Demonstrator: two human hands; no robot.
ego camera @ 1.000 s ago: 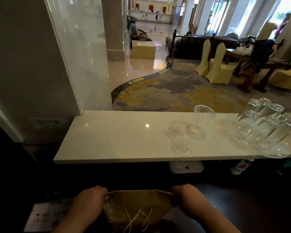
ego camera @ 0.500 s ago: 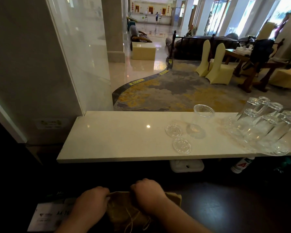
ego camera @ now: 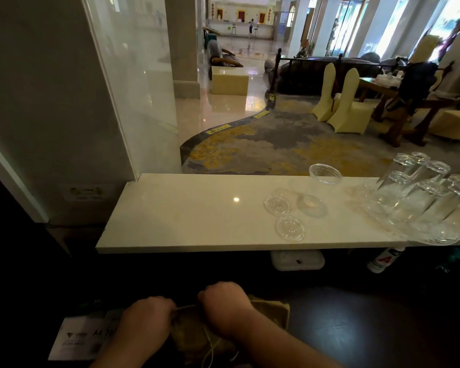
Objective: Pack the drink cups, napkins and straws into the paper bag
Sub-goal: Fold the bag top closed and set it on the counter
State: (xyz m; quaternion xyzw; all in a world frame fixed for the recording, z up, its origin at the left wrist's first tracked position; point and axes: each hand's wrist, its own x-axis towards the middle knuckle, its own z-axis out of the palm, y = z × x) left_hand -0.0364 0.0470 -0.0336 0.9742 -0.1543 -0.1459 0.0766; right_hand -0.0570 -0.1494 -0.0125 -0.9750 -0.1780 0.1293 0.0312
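A brown paper bag (ego camera: 270, 309) with string handles lies on the dark lower surface at the bottom of the head view. My left hand (ego camera: 146, 318) and my right hand (ego camera: 225, 305) are side by side on its top edge, fingers curled round the paper. On the pale counter (ego camera: 175, 213) above stands one clear plastic cup (ego camera: 318, 191), upright. Two clear lids (ego camera: 277, 205) (ego camera: 290, 228) lie flat just left of the cup and in front of it. No napkins or straws show.
Several upturned drinking glasses (ego camera: 420, 203) crowd the counter's right end. A white pack of A4 paper (ego camera: 83, 337) lies left of the bag. A white box (ego camera: 298, 260) and a bottle (ego camera: 385, 258) sit under the counter. A glass panel (ego camera: 133, 88) rises at the left.
My right hand has moved left along the bag's top edge until it sits next to my left hand, closing the bag's mouth. The counter items have not moved.
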